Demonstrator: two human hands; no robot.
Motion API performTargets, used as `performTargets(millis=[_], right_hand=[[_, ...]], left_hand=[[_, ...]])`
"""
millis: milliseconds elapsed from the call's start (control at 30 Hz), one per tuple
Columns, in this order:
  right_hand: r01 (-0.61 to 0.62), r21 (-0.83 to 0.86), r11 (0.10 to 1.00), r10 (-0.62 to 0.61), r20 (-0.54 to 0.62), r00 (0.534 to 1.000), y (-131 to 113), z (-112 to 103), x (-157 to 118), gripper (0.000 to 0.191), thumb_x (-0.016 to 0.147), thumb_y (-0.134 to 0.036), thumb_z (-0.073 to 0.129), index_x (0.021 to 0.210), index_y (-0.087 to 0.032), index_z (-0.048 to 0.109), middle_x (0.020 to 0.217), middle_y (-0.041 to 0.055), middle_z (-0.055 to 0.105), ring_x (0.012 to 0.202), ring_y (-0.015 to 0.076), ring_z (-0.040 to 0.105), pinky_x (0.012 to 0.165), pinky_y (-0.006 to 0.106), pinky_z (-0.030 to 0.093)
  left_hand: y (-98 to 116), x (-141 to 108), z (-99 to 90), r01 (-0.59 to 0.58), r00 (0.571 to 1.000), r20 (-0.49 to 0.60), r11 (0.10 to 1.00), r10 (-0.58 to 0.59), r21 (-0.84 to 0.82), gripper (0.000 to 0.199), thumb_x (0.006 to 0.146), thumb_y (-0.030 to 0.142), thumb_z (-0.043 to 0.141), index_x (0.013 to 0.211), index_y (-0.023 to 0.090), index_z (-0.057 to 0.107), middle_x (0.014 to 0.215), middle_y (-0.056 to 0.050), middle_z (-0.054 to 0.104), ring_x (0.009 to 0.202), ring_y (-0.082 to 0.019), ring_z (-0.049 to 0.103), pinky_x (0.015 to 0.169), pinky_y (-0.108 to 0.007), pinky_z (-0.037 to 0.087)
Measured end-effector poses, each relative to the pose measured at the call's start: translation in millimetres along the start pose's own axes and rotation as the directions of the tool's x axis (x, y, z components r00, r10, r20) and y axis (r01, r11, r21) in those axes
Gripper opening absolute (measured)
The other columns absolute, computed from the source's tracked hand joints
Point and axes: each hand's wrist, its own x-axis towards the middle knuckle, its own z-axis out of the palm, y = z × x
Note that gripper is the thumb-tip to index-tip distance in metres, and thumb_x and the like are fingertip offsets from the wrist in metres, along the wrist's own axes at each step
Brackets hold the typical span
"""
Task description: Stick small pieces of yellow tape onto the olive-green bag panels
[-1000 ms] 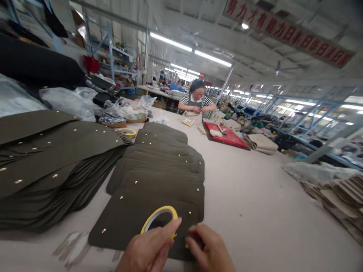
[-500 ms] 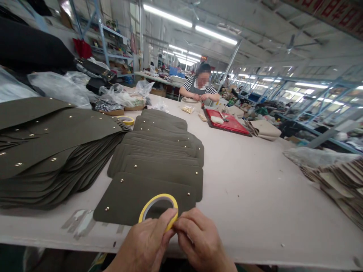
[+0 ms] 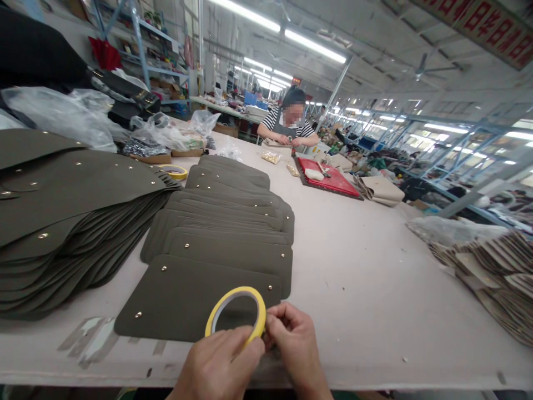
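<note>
My left hand point(image 3: 220, 364) holds a yellow roll of tape point(image 3: 236, 311) upright by its lower rim at the near edge of the table. My right hand point(image 3: 293, 341) pinches the right side of the roll with its fingertips. Just behind the roll lies a dark olive panel point(image 3: 183, 297) with small brass studs, the nearest of a row of overlapping panels point(image 3: 227, 222) running away from me.
A thick fanned stack of the same olive panels point(image 3: 62, 216) fills the left. A second tape roll point(image 3: 172, 171) and plastic bags point(image 3: 66, 114) lie behind it. Tan pieces point(image 3: 491, 272) are stacked on the right. A person in a striped top point(image 3: 287, 125) works beside a red tray point(image 3: 328, 178).
The view has shifted slightly so the table edge sits lower. Both hands stay on the tape roll, with my right fingers moved up its right rim.
</note>
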Motion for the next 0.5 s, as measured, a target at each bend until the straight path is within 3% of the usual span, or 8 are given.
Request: performTargets(millis=[133, 300, 500], right_hand=[[-0.009, 0.012, 1.000, 0.010, -0.055, 0.998, -3, -20, 26, 0.037, 0.069, -0.047, 0.078, 0.078, -0.012, 0.071, 0.058, 0.0027, 0.068, 0.051, 0.0140, 0.062, 0.054, 0.025, 0.054], [0.043, -0.183, 0.982, -0.051, -0.039, 0.998, 4, -23, 43, 0.033, 0.079, -0.047, 0.069, 0.079, -0.014, 0.073, 0.062, 0.0025, 0.066, 0.058, 0.0155, 0.063, 0.056, 0.026, 0.054], [0.214, -0.561, 0.799, -0.246, 0.018, 0.969, 0, -13, 47, 0.023, 0.086, -0.034, 0.057, 0.074, -0.019, 0.069, 0.062, 0.0004, 0.065, 0.059, 0.0154, 0.061, 0.058, 0.025, 0.048]], left_hand=[[-12, 1, 16.1, 0.075, 0.997, 0.024, 0.987, -0.080, 0.140, 0.028, 0.099, 0.014, 0.033, 0.090, 0.020, 0.059, 0.082, -0.004, 0.064, 0.070, -0.016, 0.059, 0.064, -0.025, 0.049], [-28, 0, 31.0, 0.079, 0.969, 0.204, 0.960, -0.137, 0.269, 0.023, 0.096, 0.010, 0.039, 0.085, 0.021, 0.057, 0.081, -0.003, 0.061, 0.073, -0.021, 0.055, 0.064, -0.030, 0.046], [-28, -1, 32.3, 0.095, 0.966, 0.212, 0.968, -0.146, 0.232, 0.022, 0.097, 0.011, 0.038, 0.087, 0.020, 0.055, 0.084, -0.004, 0.061, 0.073, -0.022, 0.052, 0.064, -0.032, 0.042]])
